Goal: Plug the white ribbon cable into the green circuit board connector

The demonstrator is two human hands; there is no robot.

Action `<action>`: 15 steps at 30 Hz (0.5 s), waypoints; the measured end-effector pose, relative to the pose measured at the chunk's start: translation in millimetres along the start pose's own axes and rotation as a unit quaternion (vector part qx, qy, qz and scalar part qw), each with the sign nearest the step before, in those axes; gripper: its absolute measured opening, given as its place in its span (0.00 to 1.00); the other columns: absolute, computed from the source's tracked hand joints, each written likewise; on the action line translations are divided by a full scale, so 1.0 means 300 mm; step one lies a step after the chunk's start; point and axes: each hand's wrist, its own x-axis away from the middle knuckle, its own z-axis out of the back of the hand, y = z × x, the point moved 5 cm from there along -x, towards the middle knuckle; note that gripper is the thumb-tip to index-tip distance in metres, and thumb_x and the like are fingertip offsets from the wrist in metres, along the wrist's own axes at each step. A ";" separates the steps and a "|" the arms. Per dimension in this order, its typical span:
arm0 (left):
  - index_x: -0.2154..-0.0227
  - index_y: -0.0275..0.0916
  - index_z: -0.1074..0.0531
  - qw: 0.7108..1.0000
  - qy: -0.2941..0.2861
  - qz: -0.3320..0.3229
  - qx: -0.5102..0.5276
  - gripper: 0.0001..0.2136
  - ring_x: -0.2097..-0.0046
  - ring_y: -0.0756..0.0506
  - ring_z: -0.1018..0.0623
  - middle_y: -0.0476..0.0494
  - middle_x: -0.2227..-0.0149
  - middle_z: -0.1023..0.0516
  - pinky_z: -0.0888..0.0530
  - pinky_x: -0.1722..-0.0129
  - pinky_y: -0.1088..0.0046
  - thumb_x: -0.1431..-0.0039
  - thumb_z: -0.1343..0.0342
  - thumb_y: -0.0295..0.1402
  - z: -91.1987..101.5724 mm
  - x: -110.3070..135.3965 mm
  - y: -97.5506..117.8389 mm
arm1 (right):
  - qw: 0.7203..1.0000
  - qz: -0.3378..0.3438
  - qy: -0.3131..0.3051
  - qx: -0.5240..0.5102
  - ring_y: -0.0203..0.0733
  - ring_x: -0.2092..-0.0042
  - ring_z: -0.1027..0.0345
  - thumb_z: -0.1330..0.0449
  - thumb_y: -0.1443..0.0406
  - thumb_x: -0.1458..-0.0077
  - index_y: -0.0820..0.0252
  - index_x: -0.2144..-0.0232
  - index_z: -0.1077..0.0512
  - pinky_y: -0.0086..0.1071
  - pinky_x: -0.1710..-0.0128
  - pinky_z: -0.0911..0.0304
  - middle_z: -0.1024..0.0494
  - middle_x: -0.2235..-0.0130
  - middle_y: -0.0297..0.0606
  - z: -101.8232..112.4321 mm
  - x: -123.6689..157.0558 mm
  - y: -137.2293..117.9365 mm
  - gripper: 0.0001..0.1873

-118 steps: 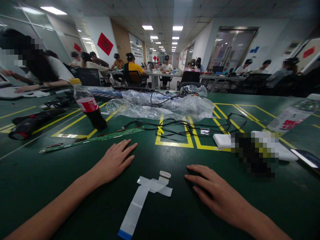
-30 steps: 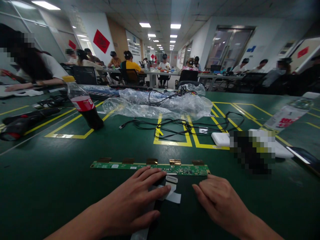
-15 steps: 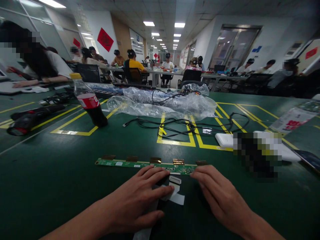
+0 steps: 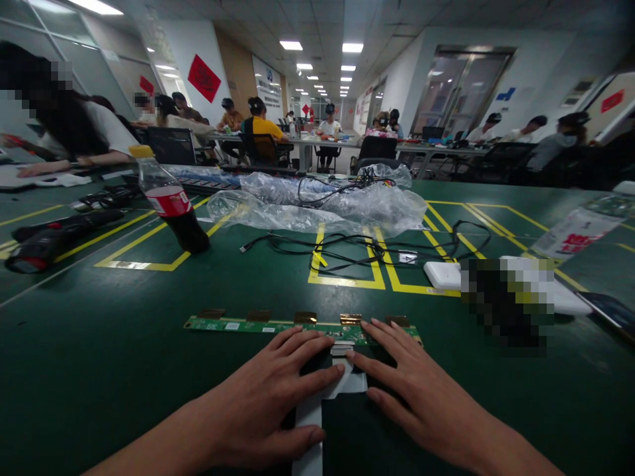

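A long, narrow green circuit board (image 4: pixel 282 328) with brown film tabs along its far edge lies on the table before me. My left hand (image 4: pixel 285 380) rests with fingers spread, its fingertips on the board's near edge and its index finger on a white flat ribbon cable (image 4: pixel 310 430). The cable's connector end (image 4: pixel 342 348) sits at the board's near edge, between my hands. Spread over the right part of the board is my right hand (image 4: pixel 404 370), with one finger beside the connector. Whether the connector is seated in the board I cannot tell.
A cola bottle (image 4: pixel 173 211) stands at the left, near a black tool (image 4: pixel 54 241). Clear plastic wrap (image 4: pixel 317 205) and black cables (image 4: pixel 347 251) lie beyond the board. At the right are a white box (image 4: pixel 441 274), a phone (image 4: pixel 612 311) and a water bottle (image 4: pixel 580 231). Other people sit further back.
My right hand has moved left and opened out, its fingers now over the board and beside the connector. The connector end has come up against the board's edge, and the cable lies straighter.
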 end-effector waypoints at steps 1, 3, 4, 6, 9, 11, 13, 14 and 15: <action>0.33 0.52 0.41 1.000 -0.001 -0.001 -0.001 0.33 0.32 0.31 0.40 0.41 0.30 0.43 0.41 0.34 0.45 0.40 0.40 0.41 -0.001 -0.001 -0.001 | 1.000 -0.003 -0.005 0.000 0.63 0.29 0.56 0.42 0.58 0.33 0.38 0.32 0.42 0.67 0.36 0.50 0.51 0.27 0.37 -0.001 0.000 -0.001 0.30; 0.32 0.51 0.44 1.000 -0.002 -0.005 -0.005 0.34 0.32 0.32 0.40 0.41 0.29 0.43 0.41 0.34 0.45 0.39 0.41 0.42 -0.006 -0.003 -0.003 | 1.000 -0.007 -0.012 -0.002 0.63 0.29 0.56 0.43 0.57 0.33 0.38 0.32 0.43 0.67 0.35 0.51 0.52 0.27 0.37 -0.002 -0.001 -0.003 0.30; 0.31 0.50 0.46 1.000 -0.003 -0.005 -0.009 0.34 0.32 0.32 0.40 0.40 0.29 0.44 0.41 0.34 0.45 0.38 0.42 0.42 -0.008 -0.005 -0.005 | 1.000 -0.008 -0.014 -0.003 0.62 0.29 0.56 0.42 0.57 0.33 0.38 0.32 0.44 0.66 0.35 0.51 0.52 0.27 0.37 -0.002 -0.001 -0.003 0.30; 0.30 0.48 0.48 1.000 -0.006 -0.003 -0.014 0.35 0.32 0.33 0.39 0.40 0.30 0.43 0.40 0.35 0.46 0.37 0.43 0.43 -0.011 -0.007 -0.010 | 1.000 -0.009 -0.015 -0.005 0.62 0.29 0.57 0.42 0.58 0.34 0.39 0.32 0.44 0.66 0.35 0.52 0.52 0.27 0.38 0.000 0.000 -0.004 0.31; 0.31 0.48 0.46 1.000 0.004 0.001 -0.013 0.32 0.32 0.34 0.39 0.41 0.30 0.42 0.39 0.35 0.48 0.36 0.44 0.41 -0.011 -0.007 -0.014 | 1.000 -0.014 -0.026 -0.006 0.62 0.29 0.58 0.43 0.58 0.33 0.40 0.31 0.45 0.66 0.35 0.52 0.51 0.27 0.40 0.002 0.001 -0.001 0.31; 0.31 0.48 0.45 1.000 0.014 0.003 -0.009 0.31 0.32 0.34 0.39 0.41 0.30 0.41 0.39 0.35 0.49 0.36 0.44 0.40 -0.011 -0.006 -0.016 | 0.999 -0.015 -0.032 -0.008 0.61 0.29 0.58 0.43 0.58 0.33 0.40 0.31 0.45 0.66 0.35 0.52 0.51 0.27 0.40 0.002 0.002 0.002 0.32; 0.31 0.48 0.45 1.000 0.017 0.006 -0.006 0.32 0.32 0.33 0.39 0.41 0.30 0.41 0.39 0.35 0.48 0.36 0.43 0.40 -0.014 -0.005 -0.016 | 0.999 -0.012 -0.031 -0.010 0.61 0.28 0.59 0.42 0.58 0.34 0.41 0.31 0.46 0.66 0.35 0.53 0.52 0.27 0.40 0.001 0.004 0.006 0.32; 0.31 0.49 0.45 1.000 0.018 0.009 -0.007 0.32 0.32 0.33 0.39 0.41 0.30 0.42 0.39 0.35 0.48 0.36 0.43 0.40 -0.015 -0.005 -0.017 | 0.999 -0.010 -0.029 -0.010 0.61 0.28 0.59 0.42 0.58 0.34 0.41 0.31 0.46 0.65 0.34 0.53 0.52 0.27 0.40 0.000 0.005 0.008 0.32; 0.31 0.49 0.45 1.000 0.022 0.013 -0.009 0.32 0.33 0.33 0.38 0.42 0.30 0.41 0.39 0.35 0.48 0.36 0.43 0.40 -0.014 -0.006 -0.017 | 1.000 -0.008 -0.027 -0.010 0.60 0.28 0.60 0.42 0.58 0.34 0.41 0.31 0.45 0.65 0.34 0.54 0.52 0.27 0.39 -0.002 0.006 0.010 0.32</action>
